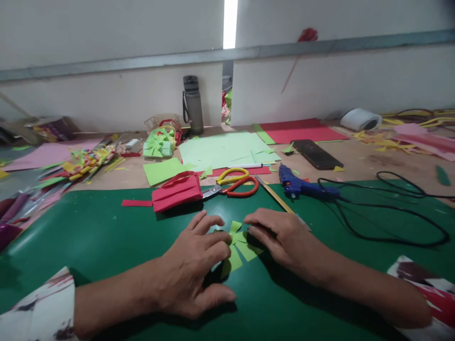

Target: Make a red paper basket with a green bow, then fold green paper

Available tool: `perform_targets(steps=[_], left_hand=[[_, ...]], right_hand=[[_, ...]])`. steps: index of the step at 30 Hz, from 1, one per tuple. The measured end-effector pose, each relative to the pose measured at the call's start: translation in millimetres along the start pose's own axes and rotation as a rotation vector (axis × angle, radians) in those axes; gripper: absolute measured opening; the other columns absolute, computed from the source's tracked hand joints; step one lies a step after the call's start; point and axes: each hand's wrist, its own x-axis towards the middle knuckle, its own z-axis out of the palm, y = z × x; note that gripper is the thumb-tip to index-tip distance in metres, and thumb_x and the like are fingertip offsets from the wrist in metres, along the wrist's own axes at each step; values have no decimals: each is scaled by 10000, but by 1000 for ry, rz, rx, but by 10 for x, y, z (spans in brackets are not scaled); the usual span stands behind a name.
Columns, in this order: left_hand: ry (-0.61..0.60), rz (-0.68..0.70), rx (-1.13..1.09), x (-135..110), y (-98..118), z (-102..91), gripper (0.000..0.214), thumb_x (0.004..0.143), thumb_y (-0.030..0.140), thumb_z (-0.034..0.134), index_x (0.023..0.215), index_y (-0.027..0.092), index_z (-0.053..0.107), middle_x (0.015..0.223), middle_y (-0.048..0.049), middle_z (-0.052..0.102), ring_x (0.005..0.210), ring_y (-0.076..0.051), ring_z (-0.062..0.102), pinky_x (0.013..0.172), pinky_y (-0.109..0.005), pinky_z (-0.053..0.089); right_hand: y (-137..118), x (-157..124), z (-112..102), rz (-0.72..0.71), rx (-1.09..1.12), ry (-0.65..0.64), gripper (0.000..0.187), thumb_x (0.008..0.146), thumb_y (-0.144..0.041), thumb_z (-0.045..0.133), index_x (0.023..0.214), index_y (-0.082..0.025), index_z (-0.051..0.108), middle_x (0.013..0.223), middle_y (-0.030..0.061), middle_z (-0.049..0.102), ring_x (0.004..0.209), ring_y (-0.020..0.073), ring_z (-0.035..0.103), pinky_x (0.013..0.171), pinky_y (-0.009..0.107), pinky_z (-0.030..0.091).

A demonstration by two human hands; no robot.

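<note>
A light-green paper flower [234, 241] with several strip-like petals lies flat on the green mat. My left hand [199, 260] rests over its left side, fingers apart and bent, the middle fingertips on the paper and the thumb stretched out below. On the flower's right side is my right hand [284, 234], its fingers curled together and the thumb close under the index finger at a petal. What sits between those fingertips, if anything, is hidden. Just beyond the hands lie scissors [234, 184] with yellow and orange handles, a red folded paper piece [177, 192] and a pencil [275, 194].
A blue glue gun [302, 184] with a looping black cord [355, 232] lies to the right. Behind are a phone [317, 154], pale green sheets [223, 149], red paper [302, 130], a grey bottle [194, 106] and a white roll [360, 119]. Paper straws [88, 163] lie left.
</note>
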Motion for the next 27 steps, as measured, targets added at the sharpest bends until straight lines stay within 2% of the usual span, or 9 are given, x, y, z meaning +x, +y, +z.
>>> perform_targets(steps=[3,6,8,11,13,15,21,23,27], left_hand=[[165,77,-38,-20,-60,-18,207,839,289,576,1013,182,544,1254,-131,548,1244,-324,365,1043,-550,244],[352,84,-117,-33,-143,-29,184,843,147,541,1021,189,564,1186,-115,597,1170,-261,465,1008,-456,347],[443,-70,-209,-40,-192,-26,166,837,122,542,982,191,582,1039,-82,646,1014,-208,560,904,-362,440],[520,-426,-379,-47,-243,-19,108,805,157,565,909,171,591,813,-32,634,735,-149,592,673,-251,479],[515,-570,-456,-47,-267,-20,101,774,205,588,863,159,601,737,-12,612,641,-131,558,588,-225,448],[494,-631,-477,-37,-291,-24,110,766,260,590,798,156,608,665,5,580,579,-116,507,542,-215,408],[485,-670,-539,57,-385,-8,367,849,419,441,561,194,404,491,58,366,450,-83,306,436,-208,266],[457,-685,-597,89,-406,5,367,846,428,437,564,197,395,488,56,382,445,-83,310,429,-206,263],[396,-693,-681,110,-409,16,185,802,334,513,715,171,526,593,17,541,520,-102,439,482,-206,343]], right_hand=[[26,75,-38,109,75,5,117,893,-200,462,858,-184,572,751,5,597,643,127,506,605,241,363],[59,126,-47,181,115,1,124,880,-186,463,790,-187,548,690,-20,554,602,117,470,572,239,341],[65,139,-40,203,134,9,124,875,-186,463,783,-186,545,688,-23,549,603,115,466,569,239,340],[58,135,-24,215,143,24,116,881,-198,454,837,-188,561,697,-24,561,602,115,475,566,239,353],[54,126,-15,225,145,33,122,884,-209,454,884,-190,574,715,-19,580,614,120,492,575,244,364],[56,122,-10,236,151,38,133,885,-221,460,910,-191,587,748,-10,605,646,129,519,601,252,378],[96,173,13,263,175,48,151,880,-253,488,935,-191,614,843,7,654,730,142,569,655,252,403],[110,213,17,278,191,19,157,879,-258,492,951,-192,615,874,9,661,746,143,576,657,251,403],[94,319,-15,285,139,-76,159,865,-242,499,928,-185,634,846,10,662,723,142,563,639,252,382]])
